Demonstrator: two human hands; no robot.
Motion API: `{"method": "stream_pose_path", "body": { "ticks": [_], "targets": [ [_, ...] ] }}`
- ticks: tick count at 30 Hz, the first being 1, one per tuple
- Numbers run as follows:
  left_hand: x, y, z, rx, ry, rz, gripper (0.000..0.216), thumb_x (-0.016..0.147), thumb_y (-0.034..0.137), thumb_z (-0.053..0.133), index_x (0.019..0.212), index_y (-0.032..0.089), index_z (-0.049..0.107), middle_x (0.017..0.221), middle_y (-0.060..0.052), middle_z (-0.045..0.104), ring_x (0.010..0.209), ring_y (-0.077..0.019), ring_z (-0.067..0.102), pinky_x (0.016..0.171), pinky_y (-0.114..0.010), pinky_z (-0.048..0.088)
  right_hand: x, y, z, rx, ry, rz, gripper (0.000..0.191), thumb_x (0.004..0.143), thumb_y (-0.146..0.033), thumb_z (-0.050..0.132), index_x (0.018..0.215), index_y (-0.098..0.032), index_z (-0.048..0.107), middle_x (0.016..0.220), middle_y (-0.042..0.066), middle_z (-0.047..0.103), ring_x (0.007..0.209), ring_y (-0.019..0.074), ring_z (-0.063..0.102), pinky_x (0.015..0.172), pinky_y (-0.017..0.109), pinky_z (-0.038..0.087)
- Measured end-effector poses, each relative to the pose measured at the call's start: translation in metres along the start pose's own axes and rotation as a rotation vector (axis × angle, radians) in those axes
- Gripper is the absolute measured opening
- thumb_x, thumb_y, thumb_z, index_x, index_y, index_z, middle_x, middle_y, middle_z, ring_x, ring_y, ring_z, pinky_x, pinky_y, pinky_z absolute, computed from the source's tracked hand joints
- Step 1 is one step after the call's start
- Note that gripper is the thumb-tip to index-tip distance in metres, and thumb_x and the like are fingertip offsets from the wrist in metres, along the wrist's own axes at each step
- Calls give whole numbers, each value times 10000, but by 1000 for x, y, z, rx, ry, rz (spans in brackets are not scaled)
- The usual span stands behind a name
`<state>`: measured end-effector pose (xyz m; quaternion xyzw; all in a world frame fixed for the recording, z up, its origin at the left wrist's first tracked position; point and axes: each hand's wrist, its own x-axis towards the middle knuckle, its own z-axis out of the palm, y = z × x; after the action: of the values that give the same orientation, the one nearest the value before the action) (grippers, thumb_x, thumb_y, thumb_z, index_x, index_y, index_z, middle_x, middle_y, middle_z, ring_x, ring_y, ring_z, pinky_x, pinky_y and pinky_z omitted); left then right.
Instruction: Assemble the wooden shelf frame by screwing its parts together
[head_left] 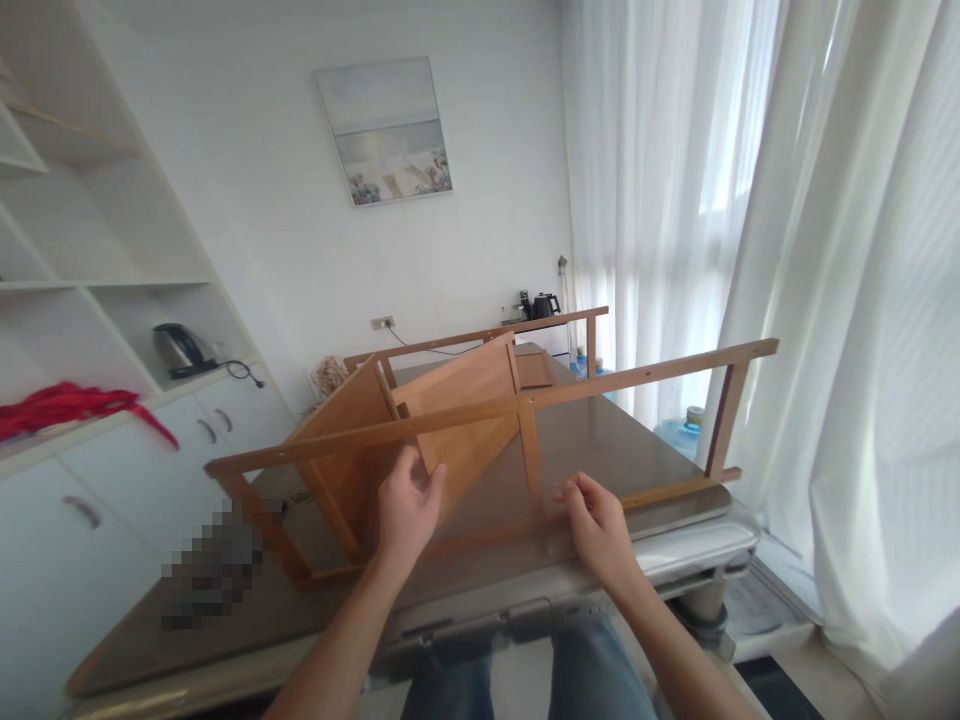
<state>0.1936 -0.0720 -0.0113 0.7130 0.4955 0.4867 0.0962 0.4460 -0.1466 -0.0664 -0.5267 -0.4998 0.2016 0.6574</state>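
A wooden frame (465,415) with slatted-looking sides and rails lies on its side across the table, with broad wooden panels set between its bars. My left hand (409,505) is closed at the near end of the inner wooden panel (472,380), just under the upper bar, with thumb and fingers about the panel's edge. To the right of the frame's middle crosspiece, my right hand (598,520) pinches something small and thin, too small to name. It is close above the lower bar.
The brown-topped table (495,590) has a rounded metal edge. A pixelated patch (217,570) covers something at its left. A kettle (178,350) and red cloth (67,405) are on the left shelving. Water bottles (682,432) stand by the curtains (660,200).
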Motion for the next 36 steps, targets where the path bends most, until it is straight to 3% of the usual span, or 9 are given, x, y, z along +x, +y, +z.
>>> {"method": "stream_pose_path", "body": {
  "ticks": [4,9,16,20,24,29,36],
  "targets": [
    [-10,3,21,77,20,-83,207,921,444,592,890,273,479,891,-61,722,909,-266,734,753,-301,524,13,-6,8,41,-50,34,359,917,-454,570,636,-243,502,575,-26,493,611,182,525,601,286,405],
    [-13,18,39,112,13,-112,181,932,416,570,915,256,488,911,-99,696,905,-287,708,792,-349,511,24,-12,20,125,-93,96,325,854,-378,608,593,-235,479,552,-42,434,542,136,375,499,268,260],
    [-16,46,60,36,-116,-59,198,916,378,625,1036,230,574,975,-109,738,967,-293,722,839,-354,530,31,-17,26,376,-140,217,303,833,-393,593,628,-251,421,542,-85,311,489,106,258,460,251,231],
    [-13,55,68,-64,-187,43,161,906,353,654,960,240,553,909,-73,734,886,-256,717,787,-333,514,38,-17,27,496,-133,246,327,815,-401,621,626,-252,400,526,-105,266,471,92,209,463,249,248],
    [-9,54,78,-217,-241,148,168,928,352,652,903,229,540,873,-50,708,833,-216,689,747,-313,491,46,-20,32,586,-130,247,357,794,-398,650,620,-249,377,536,-111,239,470,79,188,449,238,201],
    [-5,43,89,-326,-293,197,115,953,312,610,980,208,568,959,-77,713,908,-231,696,822,-353,521,48,-25,37,636,-116,259,337,755,-378,660,606,-241,391,535,-111,253,458,65,194,438,224,163],
    [-2,41,85,-368,-385,233,109,958,275,591,1046,209,590,1015,-91,724,972,-253,710,875,-393,544,38,-20,33,648,-94,268,363,762,-391,666,593,-240,382,518,-119,232,455,61,159,429,220,182]
  ]
}}
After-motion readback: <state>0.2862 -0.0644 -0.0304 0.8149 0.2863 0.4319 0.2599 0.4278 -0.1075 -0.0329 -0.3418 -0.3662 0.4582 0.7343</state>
